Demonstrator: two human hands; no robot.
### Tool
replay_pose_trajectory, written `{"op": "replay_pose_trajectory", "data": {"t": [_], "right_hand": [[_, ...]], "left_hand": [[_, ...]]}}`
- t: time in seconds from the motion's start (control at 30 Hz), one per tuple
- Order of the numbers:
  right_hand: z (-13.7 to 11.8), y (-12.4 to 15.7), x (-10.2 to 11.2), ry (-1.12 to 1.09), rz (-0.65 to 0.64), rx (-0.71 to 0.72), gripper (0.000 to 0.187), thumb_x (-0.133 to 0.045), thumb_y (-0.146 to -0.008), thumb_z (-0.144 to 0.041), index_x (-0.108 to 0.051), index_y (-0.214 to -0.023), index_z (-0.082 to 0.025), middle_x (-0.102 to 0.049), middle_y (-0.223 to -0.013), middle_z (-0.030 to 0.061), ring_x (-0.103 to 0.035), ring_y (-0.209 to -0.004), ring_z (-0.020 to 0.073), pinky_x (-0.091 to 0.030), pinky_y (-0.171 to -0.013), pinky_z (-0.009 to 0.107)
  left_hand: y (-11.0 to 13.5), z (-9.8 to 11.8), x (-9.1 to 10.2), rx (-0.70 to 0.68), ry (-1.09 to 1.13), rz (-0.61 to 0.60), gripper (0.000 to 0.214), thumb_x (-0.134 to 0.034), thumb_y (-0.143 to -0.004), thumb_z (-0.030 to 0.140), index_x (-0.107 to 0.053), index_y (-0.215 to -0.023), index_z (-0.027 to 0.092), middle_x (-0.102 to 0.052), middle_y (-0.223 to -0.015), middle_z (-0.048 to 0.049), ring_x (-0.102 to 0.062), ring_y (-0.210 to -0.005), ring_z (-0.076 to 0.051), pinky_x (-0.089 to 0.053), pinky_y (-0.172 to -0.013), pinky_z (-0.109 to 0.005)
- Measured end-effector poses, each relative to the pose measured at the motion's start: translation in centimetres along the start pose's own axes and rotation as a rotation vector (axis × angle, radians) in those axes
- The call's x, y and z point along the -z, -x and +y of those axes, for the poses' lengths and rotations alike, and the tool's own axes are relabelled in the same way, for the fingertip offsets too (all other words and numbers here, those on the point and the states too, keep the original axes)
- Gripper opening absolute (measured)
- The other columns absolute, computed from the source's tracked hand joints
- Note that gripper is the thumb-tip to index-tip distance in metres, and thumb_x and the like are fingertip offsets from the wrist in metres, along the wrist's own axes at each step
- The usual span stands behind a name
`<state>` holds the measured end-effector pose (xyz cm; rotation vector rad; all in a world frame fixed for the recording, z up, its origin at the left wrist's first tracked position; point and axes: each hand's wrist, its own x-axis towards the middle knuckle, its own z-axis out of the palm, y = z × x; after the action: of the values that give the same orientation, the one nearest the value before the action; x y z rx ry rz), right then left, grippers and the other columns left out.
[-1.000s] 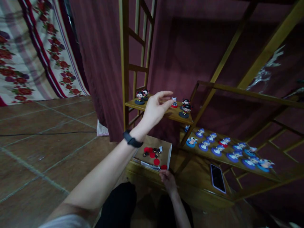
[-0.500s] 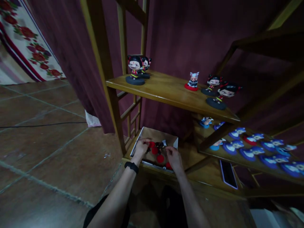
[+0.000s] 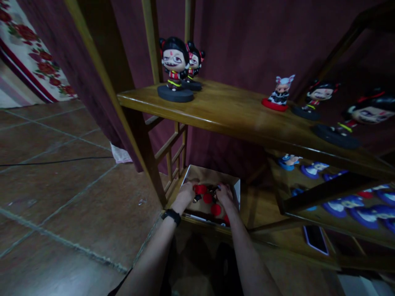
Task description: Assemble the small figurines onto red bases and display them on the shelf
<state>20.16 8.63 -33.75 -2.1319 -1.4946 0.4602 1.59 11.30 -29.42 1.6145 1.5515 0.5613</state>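
Both my hands are down inside an open cardboard box on the lowest wooden shelf. My left hand, with a black wristband, curls its fingers around small red-based figurines in the box. My right hand also closes on figurine pieces beside it. What exactly each hand grips is hidden by the fingers. On the wooden shelf above stand two black-haired figurines at the left, and a white-haired figurine on a red base further right.
More black-haired figurines stand at the right end of the upper shelf. Blue-based figurines lie on a lower slanted shelf. A phone lies at the bottom right. A dark red curtain hangs behind; tiled floor with a cable lies left.
My left hand came down from the upper shelf into the box beside my right hand. The view moved closer and lower toward the shelf.
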Motion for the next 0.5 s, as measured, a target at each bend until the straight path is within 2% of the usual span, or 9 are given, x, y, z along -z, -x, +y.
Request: {"op": "replay_pose_trajectory", "data": {"t": [0.1,0.23,0.3,0.37,0.43,0.5], "right_hand": [[0.3,0.1,0.8,-0.006,0.033,-0.036,0.028,-0.049,-0.073,-0.017,-0.063,-0.097,-0.021,-0.060,-0.100,0.0081,-0.054,-0.094,0.0211,-0.039,-0.080,0.030],[-0.5,1.0,2.9,-0.188,0.091,0.046,0.022,-0.049,-0.073,-0.017,-0.064,-0.089,-0.024,-0.061,-0.097,0.0048,-0.052,-0.097,0.0197,-0.038,-0.083,0.030],[-1.2,1.9,4.4,-0.406,0.058,0.062,0.026,-0.051,-0.073,-0.021,-0.061,-0.096,-0.025,-0.063,-0.091,0.0014,-0.054,-0.090,0.0174,-0.041,-0.080,0.029],[-2.0,3.3,5.8,-0.667,-0.016,0.021,0.038,-0.054,-0.071,-0.025,-0.056,-0.108,-0.025,-0.063,-0.086,-0.0008,-0.056,-0.080,0.0152,-0.044,-0.074,0.028],[-2.5,4.9,7.0,-0.914,-0.068,-0.067,0.039,-0.057,-0.069,-0.025,-0.057,-0.108,-0.023,-0.064,-0.089,0.0009,-0.058,-0.079,0.0144,-0.045,-0.073,0.027],[-2.8,6.1,7.9,-1.180,-0.207,-0.151,0.038,-0.059,-0.069,-0.026,-0.058,-0.107,-0.020,-0.066,-0.093,0.0048,-0.060,-0.078,0.0149,-0.047,-0.071,0.028]], "left_hand": [[0.9,0.1,-1.0,-0.130,-0.222,-0.072,0.039,-0.055,-0.067,0.007,-0.065,-0.103,0.020,-0.064,-0.101,-0.0112,-0.055,-0.101,-0.022,-0.039,-0.088,-0.028],[1.2,-0.1,-2.1,-0.213,-0.422,-0.038,0.046,-0.051,-0.073,0.008,-0.057,-0.116,0.022,-0.058,-0.113,-0.0128,-0.050,-0.108,-0.023,-0.036,-0.089,-0.030],[1.0,-0.1,-2.7,-0.214,-0.482,0.001,0.041,-0.047,-0.076,0.012,-0.057,-0.114,0.022,-0.057,-0.113,-0.0132,-0.049,-0.108,-0.024,-0.037,-0.087,-0.032],[0.7,0.0,-3.1,-0.211,-0.508,0.032,0.035,-0.043,-0.079,0.013,-0.059,-0.109,0.018,-0.059,-0.107,-0.0150,-0.051,-0.105,-0.025,-0.038,-0.086,-0.033],[0.5,0.1,-3.5,-0.212,-0.505,0.062,0.033,-0.039,-0.079,0.011,-0.060,-0.105,0.012,-0.060,-0.101,-0.0170,-0.054,-0.099,-0.025,-0.038,-0.085,-0.033],[0.5,0.3,-3.8,-0.206,-0.491,0.103,0.034,-0.037,-0.079,0.009,-0.060,-0.105,0.009,-0.061,-0.097,-0.0182,-0.055,-0.096,-0.025,-0.037,-0.086,-0.033]]}}
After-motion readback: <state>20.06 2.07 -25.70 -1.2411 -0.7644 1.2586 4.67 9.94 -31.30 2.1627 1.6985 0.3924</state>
